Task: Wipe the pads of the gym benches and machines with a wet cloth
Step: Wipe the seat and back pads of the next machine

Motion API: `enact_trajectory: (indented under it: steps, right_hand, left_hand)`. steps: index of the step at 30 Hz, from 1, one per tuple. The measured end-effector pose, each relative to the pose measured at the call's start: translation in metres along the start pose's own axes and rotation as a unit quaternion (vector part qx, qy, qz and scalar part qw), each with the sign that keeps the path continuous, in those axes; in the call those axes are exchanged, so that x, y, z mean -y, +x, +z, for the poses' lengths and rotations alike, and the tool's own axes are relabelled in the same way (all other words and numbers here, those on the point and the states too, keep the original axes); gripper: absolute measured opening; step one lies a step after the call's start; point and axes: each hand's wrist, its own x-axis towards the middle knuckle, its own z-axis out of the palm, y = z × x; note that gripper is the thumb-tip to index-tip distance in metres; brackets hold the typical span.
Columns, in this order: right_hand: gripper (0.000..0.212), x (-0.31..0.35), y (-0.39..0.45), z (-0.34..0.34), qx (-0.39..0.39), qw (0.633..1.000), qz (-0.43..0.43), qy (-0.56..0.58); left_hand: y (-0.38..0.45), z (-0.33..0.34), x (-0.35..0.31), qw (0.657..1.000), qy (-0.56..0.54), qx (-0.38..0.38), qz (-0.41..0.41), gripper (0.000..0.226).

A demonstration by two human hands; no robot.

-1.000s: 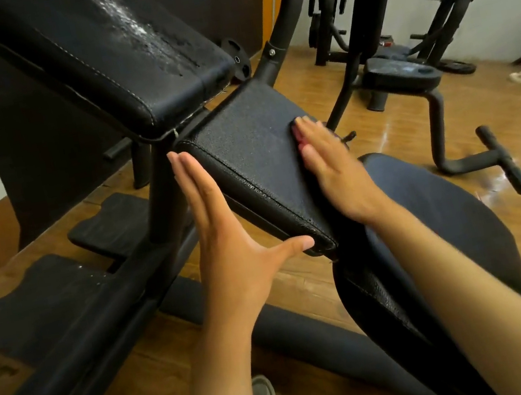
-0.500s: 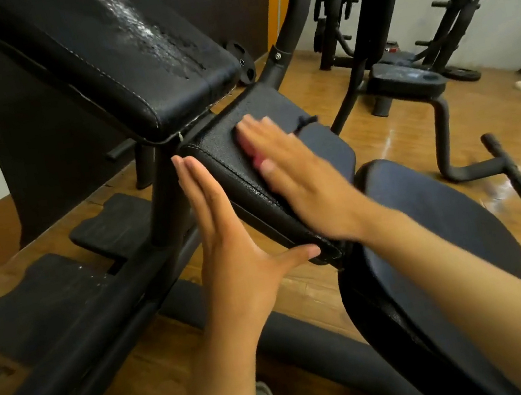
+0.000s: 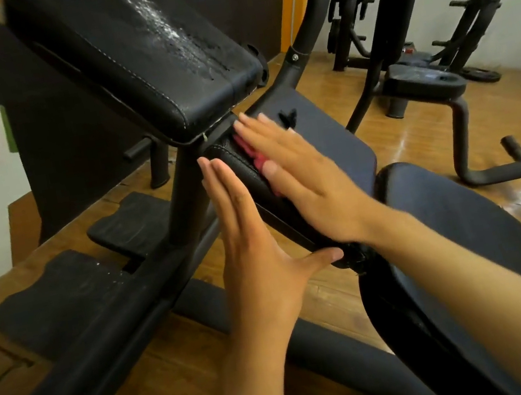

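Note:
A black middle pad (image 3: 329, 140) slopes down between a worn upper pad (image 3: 154, 59) and a round seat pad (image 3: 467, 230). My right hand (image 3: 300, 173) lies flat on the middle pad's left part, fingers straight, pressing a pink cloth (image 3: 253, 156) that shows only as a strip beside the fingers. My left hand (image 3: 254, 247) stands upright with straight fingers against the pad's left side edge, thumb reaching under its lower corner.
The machine's black frame bar (image 3: 104, 346) runs diagonally at lower left over rubber floor mats (image 3: 61, 302). A foam roller (image 3: 332, 358) lies on the wooden floor. Another bench (image 3: 424, 88) and a barbell rack (image 3: 462, 5) stand at the back right.
My right hand has slid the cloth leftward and up across the middle pad, from its right edge to its upper left part. My left hand has stayed in place.

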Motion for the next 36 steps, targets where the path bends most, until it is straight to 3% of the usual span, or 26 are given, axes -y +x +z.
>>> enact_trajectory:
  steps: [2,6,8,12,14,15,19,22,27,31,34,36]
  right_hand:
    - [0.049,-0.013,0.003,-0.007,0.015,1.0,-0.008,0.009]
    - [0.058,-0.074,0.042,-0.035,-0.048,0.98,0.192,0.009]
    - [0.055,-0.076,0.045,-0.038,-0.031,0.974,0.223,-0.007]
    - [0.052,-0.011,0.005,-0.013,0.008,0.999,0.037,-0.014]
    - [0.051,-0.011,-0.02,-0.005,0.018,1.0,-0.014,-0.017]
    - [0.051,-0.023,-0.023,-0.01,0.009,1.0,0.006,-0.017]
    - [0.056,-0.091,-0.014,-0.039,-0.058,0.973,0.224,0.018]
    - [0.058,-0.094,-0.02,-0.034,-0.07,0.962,0.264,0.006]
    - [0.051,-0.015,-0.085,-0.018,-0.041,0.987,0.153,0.0]
    - [0.058,0.012,-0.122,-0.028,0.065,0.993,0.085,-0.055]
    - [0.065,0.016,-0.117,-0.03,0.121,0.975,0.002,-0.188]
    - [0.07,0.013,-0.102,-0.028,0.151,0.933,-0.088,-0.314]
  left_hand:
    - [0.0,-0.001,0.0,1.0,-0.005,0.0,-0.001,0.161]
    - [-0.002,-0.002,-0.001,1.0,-0.014,0.005,-0.006,0.159]
    - [-0.001,-0.002,-0.001,1.0,-0.014,0.005,-0.006,0.159]
    - [-0.001,0.0,0.001,1.0,-0.018,0.004,-0.002,0.16]
    - [-0.001,0.001,0.002,1.0,-0.014,0.005,0.001,0.16]
    - [-0.002,0.0,0.002,1.0,-0.016,0.005,-0.002,0.16]
    - [-0.002,-0.002,-0.001,1.0,-0.016,0.01,-0.01,0.159]
    - [-0.002,-0.003,0.0,1.0,-0.014,0.012,-0.009,0.159]
    - [0.001,-0.008,0.005,0.999,0.016,0.044,0.014,0.161]
    - [0.002,-0.02,0.01,0.996,0.061,0.058,0.031,0.154]
    - [0.001,-0.022,0.013,0.997,0.049,0.057,0.026,0.147]
    - [0.0,-0.024,0.014,0.997,0.038,0.059,0.027,0.143]
